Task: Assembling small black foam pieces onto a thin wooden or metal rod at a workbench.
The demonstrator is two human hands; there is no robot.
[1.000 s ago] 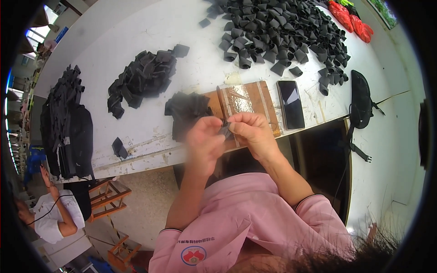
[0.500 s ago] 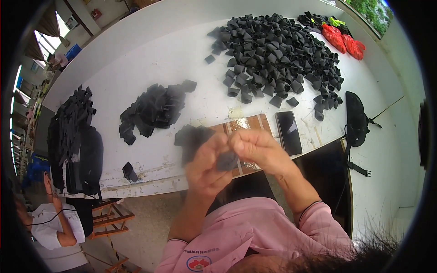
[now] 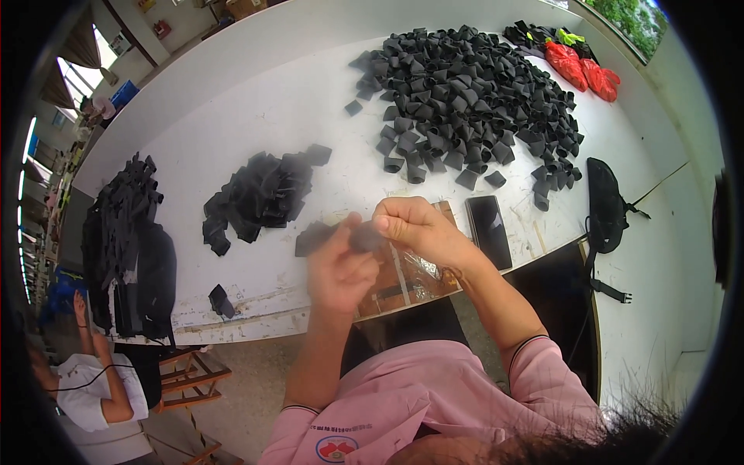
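A small dark fabric piece [image 3: 366, 237] hangs in the air between my hands, over the near edge of the table. My right hand [image 3: 422, 231] pinches its right side between thumb and fingers. Against its left side, my left hand [image 3: 342, 267] is closed too, its fingers curled and somewhat blurred. Some flat black pieces [image 3: 311, 239] lie just behind my left hand, partly hidden by it. Beneath the hands is a brown board [image 3: 395, 298] with clear tape on it. Left of it sits a heap of flat black pieces [image 3: 260, 194].
A large pile of black rolled pieces [image 3: 473, 101] covers the far table. A phone [image 3: 489, 231] lies right of the board. Red bags [image 3: 581, 70] and a black waist bag [image 3: 606, 198] are farther right. At left are dark strips [image 3: 128, 217], a single piece [image 3: 221, 302] and another person [image 3: 97, 384].
Both hands have shifted slightly left and drawn apart a little, so the dark piece shows more between them. The seated person at left has moved slightly.
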